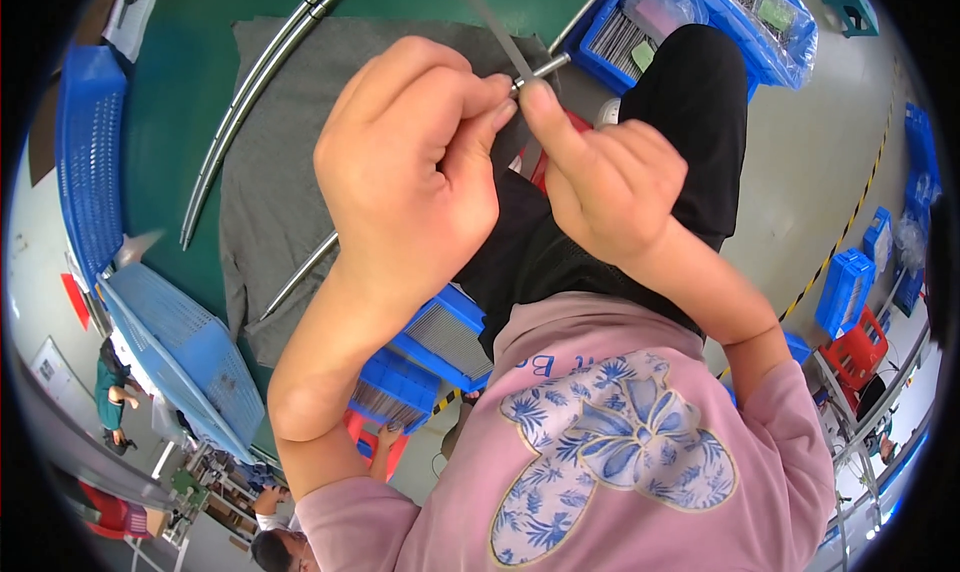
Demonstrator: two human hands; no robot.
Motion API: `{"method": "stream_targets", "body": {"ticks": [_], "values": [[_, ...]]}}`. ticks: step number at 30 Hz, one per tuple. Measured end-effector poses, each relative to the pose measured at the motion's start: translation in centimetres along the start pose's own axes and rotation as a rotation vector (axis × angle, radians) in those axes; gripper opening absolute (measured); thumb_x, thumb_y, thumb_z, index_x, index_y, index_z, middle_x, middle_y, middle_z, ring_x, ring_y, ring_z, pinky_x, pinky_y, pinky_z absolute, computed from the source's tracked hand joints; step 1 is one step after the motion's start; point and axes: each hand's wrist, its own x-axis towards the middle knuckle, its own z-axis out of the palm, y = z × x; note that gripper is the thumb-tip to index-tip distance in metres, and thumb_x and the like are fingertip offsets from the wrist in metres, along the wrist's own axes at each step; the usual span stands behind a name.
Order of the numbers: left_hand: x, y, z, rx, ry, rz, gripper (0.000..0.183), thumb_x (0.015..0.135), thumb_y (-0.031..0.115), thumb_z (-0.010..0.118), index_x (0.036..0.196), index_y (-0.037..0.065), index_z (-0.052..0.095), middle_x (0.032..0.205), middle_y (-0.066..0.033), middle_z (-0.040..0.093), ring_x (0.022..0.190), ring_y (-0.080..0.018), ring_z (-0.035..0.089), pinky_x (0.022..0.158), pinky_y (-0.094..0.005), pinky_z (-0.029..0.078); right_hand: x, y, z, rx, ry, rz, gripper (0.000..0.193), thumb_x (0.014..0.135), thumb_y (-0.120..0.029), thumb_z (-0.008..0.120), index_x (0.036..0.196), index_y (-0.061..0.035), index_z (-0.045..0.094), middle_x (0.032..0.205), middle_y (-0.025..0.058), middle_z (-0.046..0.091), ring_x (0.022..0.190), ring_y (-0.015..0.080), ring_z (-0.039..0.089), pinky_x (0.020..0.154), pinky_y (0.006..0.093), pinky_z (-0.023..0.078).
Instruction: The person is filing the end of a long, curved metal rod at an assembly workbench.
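"Metal rod (553, 65), is it safe?"

"Near right edge of grey cloth (280, 122), left hand (410, 162) pinches it; right hand (610, 177) seems gripping thin strip (497, 32). Loose pinch may cause slipping, scratching."

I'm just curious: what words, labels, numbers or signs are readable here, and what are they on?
Pink shirt: blue lettering, only partly visible; I won't copy its wording.
Light green slip in a blue bin: too small to read.
Second green slip near clear plastic: too small to read.
Metal rod at the left hand: no readable marks.
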Motion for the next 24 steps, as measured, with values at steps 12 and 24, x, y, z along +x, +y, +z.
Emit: {"method": "stream_targets", "body": {"ticks": [12, 24], "values": [[0.4, -0.4, 0.4, -0.018, 0.013, -0.003, 0.016, 0.065, -0.007, 0.072, 0.074, 0.002, 0.062, 0.073, -0.0078, 0.057, 0.062, -0.0252, 0.056, 0.054, -0.0322, 0.044, -2.4, 1.3, -1.1, 0.079, -0.082, -0.074, 0.053, 0.054, 0.008, 0.066, 0.107, 0.0036, 0.070, 0.055, 0.0012, 0.042, 0.043, 0.0150, 0.040, 0.044, 0.0287, 0.033], [0.0, -0.3, 0.0, -0.029, 0.012, -0.019, 0.016, 0.065, -0.007, 0.072, 0.074, 0.002, 0.062, 0.072, -0.0074, 0.056, 0.062, -0.0247, 0.055, 0.055, -0.0325, 0.044, -3.2, 0.1, -1.5, 0.069, -0.068, -0.041, 0.054, 0.055, 0.010, 0.065, 0.108, 0.0017, 0.070, 0.055, 0.0014, 0.046, 0.044, 0.0155, 0.042, 0.045, 0.0275, 0.035]]}}
